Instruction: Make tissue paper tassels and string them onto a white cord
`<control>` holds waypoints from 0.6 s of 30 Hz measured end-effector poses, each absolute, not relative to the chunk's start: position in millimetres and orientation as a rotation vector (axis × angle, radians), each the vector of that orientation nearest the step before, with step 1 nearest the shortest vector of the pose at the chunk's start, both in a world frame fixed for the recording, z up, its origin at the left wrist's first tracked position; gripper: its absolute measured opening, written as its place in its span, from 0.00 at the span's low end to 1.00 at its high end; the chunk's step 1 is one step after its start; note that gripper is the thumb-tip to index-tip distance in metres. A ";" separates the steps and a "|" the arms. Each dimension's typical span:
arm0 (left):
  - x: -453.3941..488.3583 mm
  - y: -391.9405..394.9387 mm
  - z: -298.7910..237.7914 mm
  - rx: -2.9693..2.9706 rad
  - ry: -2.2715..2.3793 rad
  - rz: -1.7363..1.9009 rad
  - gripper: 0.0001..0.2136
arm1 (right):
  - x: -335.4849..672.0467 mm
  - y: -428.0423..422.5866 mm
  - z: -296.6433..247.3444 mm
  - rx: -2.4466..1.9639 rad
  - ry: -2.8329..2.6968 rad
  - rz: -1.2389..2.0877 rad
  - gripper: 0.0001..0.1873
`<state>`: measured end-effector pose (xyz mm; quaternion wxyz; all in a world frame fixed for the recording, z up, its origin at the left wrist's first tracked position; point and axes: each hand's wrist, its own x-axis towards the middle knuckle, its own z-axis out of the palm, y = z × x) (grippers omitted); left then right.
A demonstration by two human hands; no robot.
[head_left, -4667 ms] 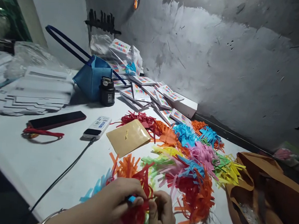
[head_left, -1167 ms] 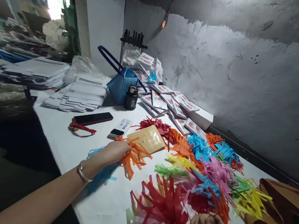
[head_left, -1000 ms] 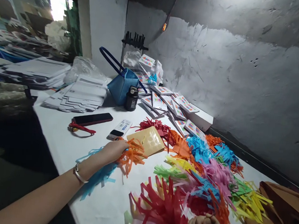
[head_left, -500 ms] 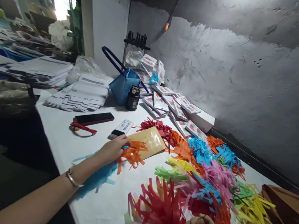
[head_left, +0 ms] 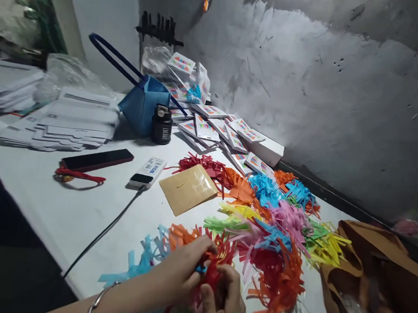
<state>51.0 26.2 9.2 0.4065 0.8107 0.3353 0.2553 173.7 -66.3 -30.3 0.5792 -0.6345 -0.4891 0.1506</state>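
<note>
My left hand (head_left: 189, 263), with a silver bracelet on its wrist, is closed on paper tassels at the lower middle of the head view. Orange strips (head_left: 181, 235) and light blue strips (head_left: 143, 260) fan out beyond and under it. My right hand (head_left: 225, 297) meets it there, its fingers curled round a red paper tassel (head_left: 218, 261). A small bit of blue shows between the two hands. The fingers hide the spot where the tassels come together. Right of the hands lies a heap of tassels, with orange (head_left: 280, 282) and pink (head_left: 289, 220) among them.
A tan envelope (head_left: 188, 188) lies beyond my hands. Farther left are a phone (head_left: 98, 159), a power bank (head_left: 149, 172) with a black cable, and paper stacks (head_left: 70, 121). Behind stand a black bottle (head_left: 161, 126), a blue bag (head_left: 144, 103) and printed packs (head_left: 207, 127). A brown bag (head_left: 351, 235) is at right.
My left hand has come back from beside the envelope toward the near edge, carrying the orange and blue tassels. My right hand has met it with the red tassel. The view has turned right.
</note>
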 end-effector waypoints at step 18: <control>40.5 27.5 13.1 1.760 0.783 0.746 0.13 | 183.8 -55.9 -17.6 -1.450 -1.028 0.560 0.20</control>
